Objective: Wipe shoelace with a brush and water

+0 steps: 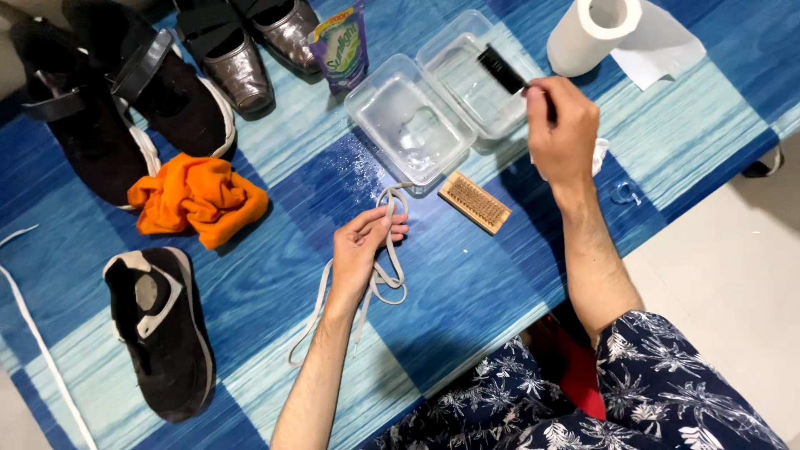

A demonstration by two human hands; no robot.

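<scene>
My left hand [363, 247] pinches a grey-white shoelace [388, 279] that loops on the blue striped table [467, 292]. My right hand [563, 133] grips the handle of a small black brush [502, 68], held over the far half of a clear plastic container [433, 104] with water in it. A wooden scrub brush [474, 202] lies bristles up between my hands.
A black shoe [161, 329] lies at the front left, with an orange cloth [197, 198] behind it. Black shoes [108, 92], silver shoes [250, 50] and a purple detergent pouch [342, 46] stand at the back. A paper towel roll [596, 29] is back right. Another lace [37, 333] runs along the left.
</scene>
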